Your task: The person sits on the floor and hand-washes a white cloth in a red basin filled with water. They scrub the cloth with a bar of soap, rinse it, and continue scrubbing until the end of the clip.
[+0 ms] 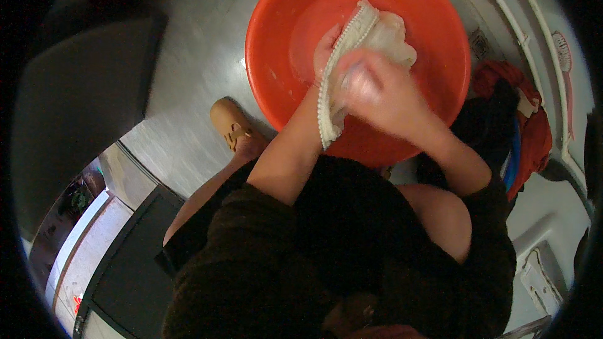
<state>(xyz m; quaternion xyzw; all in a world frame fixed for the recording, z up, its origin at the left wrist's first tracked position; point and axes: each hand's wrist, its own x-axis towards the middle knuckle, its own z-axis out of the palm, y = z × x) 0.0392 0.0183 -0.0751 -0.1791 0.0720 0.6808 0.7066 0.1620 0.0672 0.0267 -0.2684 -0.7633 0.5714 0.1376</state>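
Note:
A cream cloth garment (388, 37) with a beaded or scalloped lace-like trim is held over a large orange plastic basin (268, 33). My left hand (327, 49) is under and behind the cloth, holding it up, and the trim hangs along my left wrist. Part of that hand is hidden by the fabric. Curled and blurred, my right hand (379, 92) presses on the cloth from the right. Something pale and bluish shows at its fingers, too smeared to identify. Shallow, slightly cloudy water seems to lie in the basin.
Dark and red clothes (537, 127) are heaped right of the basin. White pipes (523, 33) and a pink-handled brush (565, 70) are along the right wall. A tan clog (231, 120) on my foot stands left of the basin on grey tiles. A dark panel (89, 103) stands at left.

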